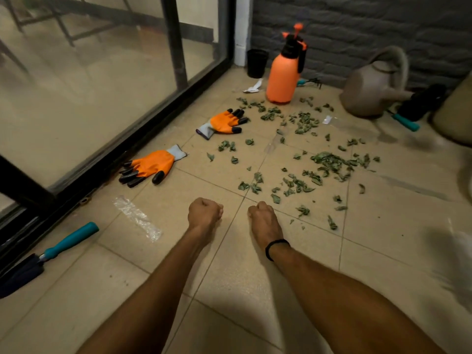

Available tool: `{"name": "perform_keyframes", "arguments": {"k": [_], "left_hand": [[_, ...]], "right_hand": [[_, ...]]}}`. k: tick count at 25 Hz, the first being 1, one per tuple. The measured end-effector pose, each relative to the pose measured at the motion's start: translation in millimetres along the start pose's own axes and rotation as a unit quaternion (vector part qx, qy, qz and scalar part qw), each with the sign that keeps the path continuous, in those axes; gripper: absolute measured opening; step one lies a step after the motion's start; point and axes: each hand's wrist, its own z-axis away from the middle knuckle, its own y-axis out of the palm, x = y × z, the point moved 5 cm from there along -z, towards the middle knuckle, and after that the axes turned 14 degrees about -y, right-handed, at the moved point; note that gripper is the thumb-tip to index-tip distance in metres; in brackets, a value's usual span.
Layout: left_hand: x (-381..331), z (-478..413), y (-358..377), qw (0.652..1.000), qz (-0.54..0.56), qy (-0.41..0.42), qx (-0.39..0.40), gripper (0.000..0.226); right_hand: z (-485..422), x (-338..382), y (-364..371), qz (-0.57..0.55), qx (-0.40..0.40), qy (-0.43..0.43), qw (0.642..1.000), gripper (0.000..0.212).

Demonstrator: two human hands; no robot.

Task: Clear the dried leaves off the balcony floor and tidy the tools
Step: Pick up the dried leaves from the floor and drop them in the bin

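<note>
Dried green leaves (329, 162) lie scattered over the beige floor tiles (255, 290), mostly ahead and to the right. Both my arms reach forward over the tiles. My left hand (204, 212) and my right hand (263, 218) are each curled into a fist and hold nothing, just short of the nearest leaves. Two orange gloves lie on the floor: one (149, 167) near the door track, the other (222, 122) farther away. A trowel with a teal handle (51, 254) lies at the left.
An orange pressure sprayer (283, 72), a black pot (256, 63) and a small teal rake (309, 83) stand by the grey brick wall. A brown watering can (373, 90) and another teal-handled tool (406, 122) are at right. A clear plastic wrapper (138, 218) lies beside the glass sliding door (102, 85).
</note>
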Motion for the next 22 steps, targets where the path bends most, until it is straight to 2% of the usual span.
{"name": "perform_keyframes", "arguments": {"k": [2,5,7,10,13,15,18,20,22], "left_hand": [[-20,-9,22,0.989,-0.102,0.102,-0.041,0.004],[-38,-27,64,0.931,-0.266,0.239,-0.075,0.030],[-39,-41,93,0.883,-0.365,0.288,-0.074,0.041],[-29,-55,114,0.844,-0.423,0.320,-0.079,0.026],[-20,-51,113,0.818,-0.425,0.372,-0.112,0.015],[-16,-50,110,0.825,-0.403,0.375,-0.124,0.016],[-19,-61,107,0.861,-0.354,0.334,-0.144,0.018],[-26,-73,105,0.891,-0.315,0.298,-0.135,0.019],[-33,-81,109,0.903,-0.297,0.292,-0.106,0.017]], "right_hand": [[0,-6,2,0.010,-0.044,0.005,0.999,0.023],[-2,-10,-1,-0.023,-0.146,0.006,0.989,0.015],[-14,-19,-9,-0.063,-0.182,0.026,0.981,0.016],[-42,-28,-13,-0.087,-0.170,0.071,0.979,0.032],[-57,-31,-11,-0.096,-0.161,0.088,0.978,0.035],[-62,-33,-4,-0.091,-0.165,0.078,0.979,0.038],[-66,-35,-3,-0.097,-0.167,0.071,0.979,0.022],[-68,-41,-18,-0.105,-0.193,0.095,0.971,0.015],[-61,-55,-42,-0.097,-0.231,0.122,0.960,0.014]]}}
